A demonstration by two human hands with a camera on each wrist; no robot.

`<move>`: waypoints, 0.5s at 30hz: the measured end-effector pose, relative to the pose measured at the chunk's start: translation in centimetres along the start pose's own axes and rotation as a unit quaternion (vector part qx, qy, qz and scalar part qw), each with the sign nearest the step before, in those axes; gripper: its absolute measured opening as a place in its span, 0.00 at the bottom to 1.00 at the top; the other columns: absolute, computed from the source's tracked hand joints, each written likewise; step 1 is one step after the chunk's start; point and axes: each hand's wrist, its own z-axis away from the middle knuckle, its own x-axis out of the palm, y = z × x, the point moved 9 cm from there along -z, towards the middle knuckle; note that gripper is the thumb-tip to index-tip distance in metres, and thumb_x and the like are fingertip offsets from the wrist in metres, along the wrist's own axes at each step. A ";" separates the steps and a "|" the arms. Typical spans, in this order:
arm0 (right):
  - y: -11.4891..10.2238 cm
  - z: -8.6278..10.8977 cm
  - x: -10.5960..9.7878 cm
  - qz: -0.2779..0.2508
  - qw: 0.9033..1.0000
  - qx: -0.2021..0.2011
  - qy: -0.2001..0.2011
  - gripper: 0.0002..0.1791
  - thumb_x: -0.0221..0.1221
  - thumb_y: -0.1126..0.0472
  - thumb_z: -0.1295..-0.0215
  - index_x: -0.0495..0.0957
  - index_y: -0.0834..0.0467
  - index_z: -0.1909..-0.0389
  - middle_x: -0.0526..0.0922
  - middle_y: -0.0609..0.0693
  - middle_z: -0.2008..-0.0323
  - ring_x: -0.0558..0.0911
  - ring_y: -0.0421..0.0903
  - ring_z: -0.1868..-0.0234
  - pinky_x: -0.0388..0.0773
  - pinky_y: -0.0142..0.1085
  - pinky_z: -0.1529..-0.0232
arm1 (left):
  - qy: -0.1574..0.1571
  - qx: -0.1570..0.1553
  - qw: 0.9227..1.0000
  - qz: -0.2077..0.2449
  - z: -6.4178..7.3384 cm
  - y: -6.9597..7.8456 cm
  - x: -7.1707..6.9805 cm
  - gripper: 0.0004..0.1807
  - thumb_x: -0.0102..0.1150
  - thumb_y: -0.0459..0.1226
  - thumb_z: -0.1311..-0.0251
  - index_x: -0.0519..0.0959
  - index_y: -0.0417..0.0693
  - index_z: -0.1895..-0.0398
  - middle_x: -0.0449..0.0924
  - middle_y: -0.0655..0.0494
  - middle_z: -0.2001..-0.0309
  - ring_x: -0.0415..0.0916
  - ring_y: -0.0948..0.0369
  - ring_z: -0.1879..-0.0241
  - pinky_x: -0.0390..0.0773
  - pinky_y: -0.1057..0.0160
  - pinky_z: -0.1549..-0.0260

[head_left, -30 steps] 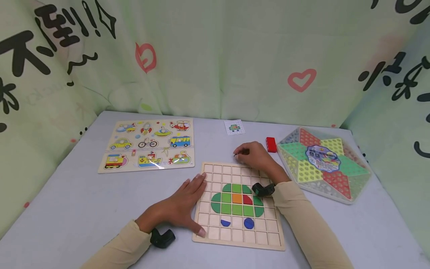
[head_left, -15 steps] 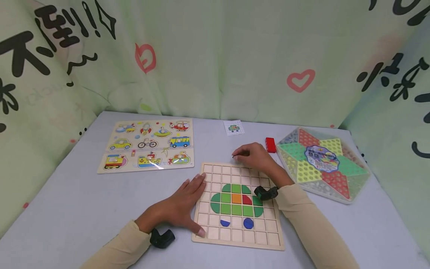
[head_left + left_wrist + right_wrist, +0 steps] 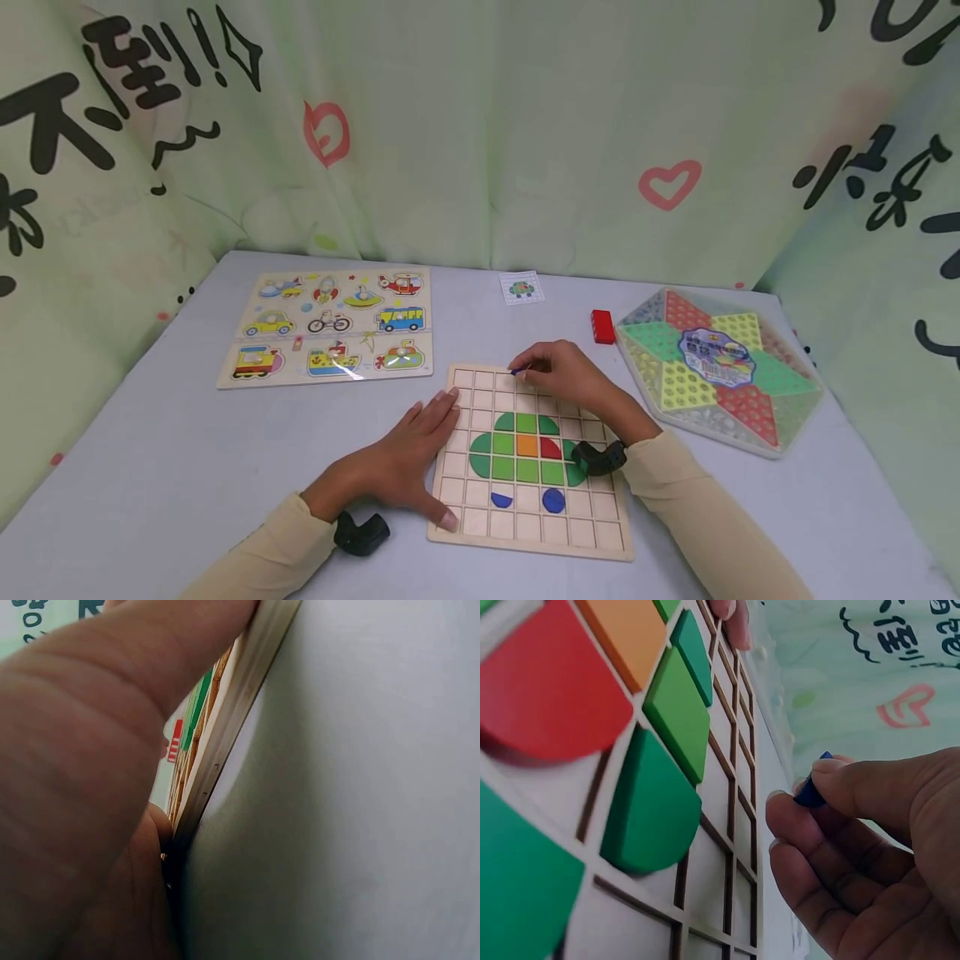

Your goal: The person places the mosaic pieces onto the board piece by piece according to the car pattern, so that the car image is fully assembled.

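Note:
My right hand [image 3: 564, 373] pinches a small blue block [image 3: 814, 782] between thumb and fingertips, over the far edge of the wooden grid board [image 3: 480, 533]. Spread out flat, my left hand [image 3: 411, 457] rests along the board's left edge, thumb near its front corner. On the board, light green squares [image 3: 527, 472] and dark green rounded blocks [image 3: 481, 454] surround an orange square [image 3: 527, 446] and a red rounded block [image 3: 551, 448]. Below them lie a blue half-round block [image 3: 502, 500] and a blue circle [image 3: 553, 500]. The right wrist's black camera covers part of the right-hand green blocks.
A picture card [image 3: 522, 288] showing a similar pattern lies beyond the board. Right of it are a red block [image 3: 602, 327] and a hexagonal clear-lidded box [image 3: 716, 371]. A vehicle puzzle board [image 3: 327, 327] lies at the back left. Curtains [image 3: 495, 125] hang around the table.
My right hand has come nearer and slightly left with the blue block, from beyond the board to over its far edge. The left hand has stayed in place.

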 end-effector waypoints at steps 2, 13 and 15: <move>-0.4 0.3 0.2 0.002 1.000 -0.007 -0.002 0.09 0.63 0.69 0.37 0.85 0.59 0.57 0.84 0.49 0.61 0.80 0.46 0.61 0.80 0.38 0.56 | 0.000 0.000 1.000 -0.003 0.0 0.0 0.0 0.73 0.68 0.70 0.64 0.42 0.41 0.22 0.26 0.52 0.22 0.24 0.57 0.25 0.33 0.50 0.30; -1.7 2.2 1.8 0.023 0.998 -0.023 -0.054 0.07 0.64 0.66 0.37 0.86 0.57 0.59 0.85 0.44 0.62 0.79 0.42 0.63 0.79 0.35 0.56 | -0.001 -0.001 1.000 0.001 0.0 0.0 0.0 0.72 0.68 0.69 0.64 0.43 0.41 0.23 0.27 0.52 0.22 0.25 0.57 0.25 0.33 0.49 0.30; -1.9 2.6 2.0 0.021 0.997 -0.030 -0.062 0.07 0.64 0.66 0.37 0.86 0.56 0.59 0.84 0.43 0.62 0.80 0.42 0.62 0.79 0.36 0.55 | -0.001 -0.001 1.000 0.002 0.0 0.0 0.0 0.72 0.68 0.69 0.64 0.43 0.41 0.23 0.27 0.52 0.22 0.25 0.57 0.25 0.33 0.49 0.30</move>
